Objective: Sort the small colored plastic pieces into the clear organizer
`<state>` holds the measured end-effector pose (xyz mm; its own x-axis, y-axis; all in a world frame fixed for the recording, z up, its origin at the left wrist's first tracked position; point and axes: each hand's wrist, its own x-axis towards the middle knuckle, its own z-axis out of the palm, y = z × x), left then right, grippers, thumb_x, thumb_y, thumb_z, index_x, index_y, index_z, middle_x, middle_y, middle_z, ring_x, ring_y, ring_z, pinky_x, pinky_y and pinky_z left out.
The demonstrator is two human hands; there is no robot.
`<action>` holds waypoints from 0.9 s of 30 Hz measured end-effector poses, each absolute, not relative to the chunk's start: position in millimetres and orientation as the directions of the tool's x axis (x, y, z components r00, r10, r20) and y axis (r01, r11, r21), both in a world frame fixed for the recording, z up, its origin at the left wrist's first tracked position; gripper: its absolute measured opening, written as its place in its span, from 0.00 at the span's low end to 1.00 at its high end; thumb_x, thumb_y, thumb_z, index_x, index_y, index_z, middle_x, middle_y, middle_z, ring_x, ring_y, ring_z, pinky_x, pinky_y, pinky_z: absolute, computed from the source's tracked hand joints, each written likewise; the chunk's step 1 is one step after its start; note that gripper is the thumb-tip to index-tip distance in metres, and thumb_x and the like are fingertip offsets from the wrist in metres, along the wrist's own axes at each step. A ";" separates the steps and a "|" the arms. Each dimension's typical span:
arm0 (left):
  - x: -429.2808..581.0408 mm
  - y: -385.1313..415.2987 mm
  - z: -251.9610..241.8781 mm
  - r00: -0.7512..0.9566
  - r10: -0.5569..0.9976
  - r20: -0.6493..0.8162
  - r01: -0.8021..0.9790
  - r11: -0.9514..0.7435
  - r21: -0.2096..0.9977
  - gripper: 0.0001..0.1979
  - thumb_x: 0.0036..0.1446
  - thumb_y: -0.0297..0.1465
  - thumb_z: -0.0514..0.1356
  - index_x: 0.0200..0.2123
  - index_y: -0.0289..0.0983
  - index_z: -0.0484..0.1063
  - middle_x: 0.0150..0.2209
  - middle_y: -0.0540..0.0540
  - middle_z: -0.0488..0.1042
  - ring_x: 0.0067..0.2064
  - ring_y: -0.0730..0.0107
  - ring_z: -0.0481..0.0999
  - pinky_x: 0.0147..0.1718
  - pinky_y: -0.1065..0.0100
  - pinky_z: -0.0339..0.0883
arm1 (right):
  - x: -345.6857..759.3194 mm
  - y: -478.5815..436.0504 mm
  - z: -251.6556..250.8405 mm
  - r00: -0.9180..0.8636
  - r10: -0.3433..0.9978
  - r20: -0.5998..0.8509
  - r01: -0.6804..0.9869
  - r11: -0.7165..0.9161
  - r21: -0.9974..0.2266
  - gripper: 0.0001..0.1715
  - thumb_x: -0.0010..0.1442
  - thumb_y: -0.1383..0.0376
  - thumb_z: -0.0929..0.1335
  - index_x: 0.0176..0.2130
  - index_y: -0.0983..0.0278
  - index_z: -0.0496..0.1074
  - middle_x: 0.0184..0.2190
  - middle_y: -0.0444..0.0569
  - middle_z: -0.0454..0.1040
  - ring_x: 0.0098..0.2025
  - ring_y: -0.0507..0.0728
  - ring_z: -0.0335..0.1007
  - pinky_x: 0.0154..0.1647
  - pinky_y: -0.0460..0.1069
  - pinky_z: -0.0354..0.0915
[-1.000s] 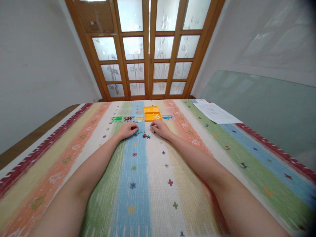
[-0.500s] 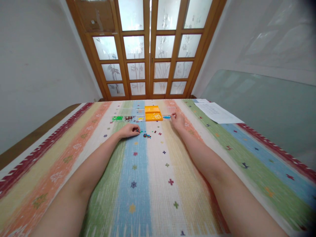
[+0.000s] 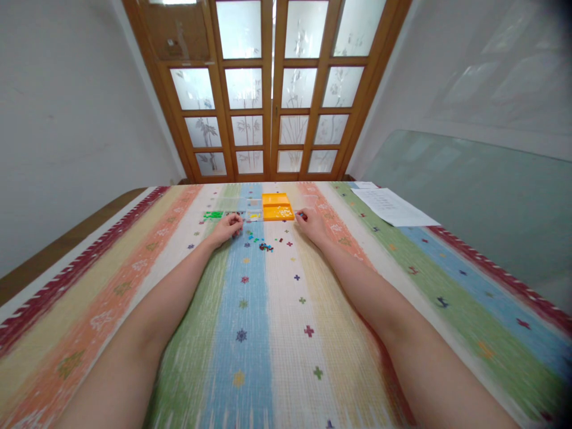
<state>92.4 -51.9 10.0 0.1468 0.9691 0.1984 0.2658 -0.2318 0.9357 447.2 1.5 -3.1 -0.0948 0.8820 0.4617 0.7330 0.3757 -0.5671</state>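
My left hand point(image 3: 227, 227) is closed in a pinch at the near edge of the clear box of dark brown pieces point(image 3: 232, 213), partly covering it. Whatever its fingertips hold is too small to make out. My right hand point(image 3: 311, 224) has its fingers bent together over the clear box of blue pieces, which it mostly hides; its grip is also too small to read. Between the hands, a loose pile of small brown and blue pieces point(image 3: 266, 246) lies on the cloth, with several green and blue bits point(image 3: 255, 239) to its left.
An orange case point(image 3: 277, 218) with its lid raised holds white pieces. To its left stand clear boxes of yellow pieces point(image 3: 254, 216) and green pieces point(image 3: 213, 214). Printed paper point(image 3: 393, 206) lies at the right on the striped tablecloth point(image 3: 286, 333).
My left hand has moved left and away from me, from the loose pieces to the brown box. My right hand has shifted left over the blue pieces.
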 end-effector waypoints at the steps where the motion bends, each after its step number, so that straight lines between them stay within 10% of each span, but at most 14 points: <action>1: 90.3 -49.0 7.2 0.091 0.977 0.195 0.251 -0.212 0.945 0.08 0.53 0.35 0.63 0.34 0.39 0.70 0.25 0.53 0.70 0.24 0.75 0.68 0.23 0.73 0.60 | 445.8 1.1 -3.7 -0.114 0.883 0.456 0.726 0.387 -0.568 0.13 0.65 0.60 0.66 0.43 0.62 0.78 0.33 0.49 0.77 0.37 0.58 0.70 0.39 0.50 0.62; 12: 72.0 -31.8 0.8 -0.307 0.932 0.191 0.127 -0.158 0.979 0.09 0.50 0.37 0.61 0.31 0.39 0.67 0.23 0.55 0.66 0.22 0.76 0.63 0.21 0.73 0.54 | 426.5 -13.2 -2.5 -0.315 0.831 0.459 0.649 0.541 -0.534 0.11 0.68 0.60 0.67 0.42 0.62 0.78 0.35 0.48 0.79 0.35 0.56 0.71 0.38 0.49 0.61; 27: 68.4 -33.2 5.7 -0.211 0.975 0.071 0.020 -0.068 0.997 0.24 0.54 0.36 0.66 0.54 0.37 0.72 0.45 0.42 0.82 0.26 0.77 0.73 0.25 0.73 0.67 | 411.9 -27.0 1.3 -0.486 0.735 0.473 0.586 0.675 -0.448 0.10 0.68 0.64 0.66 0.41 0.61 0.78 0.38 0.49 0.80 0.40 0.57 0.73 0.42 0.49 0.63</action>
<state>68.4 -33.2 5.7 -0.2115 0.9748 0.0710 0.0202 -0.0683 0.9975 411.9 -27.0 1.3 -0.4857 0.7352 0.4728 0.5857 0.6752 -0.4483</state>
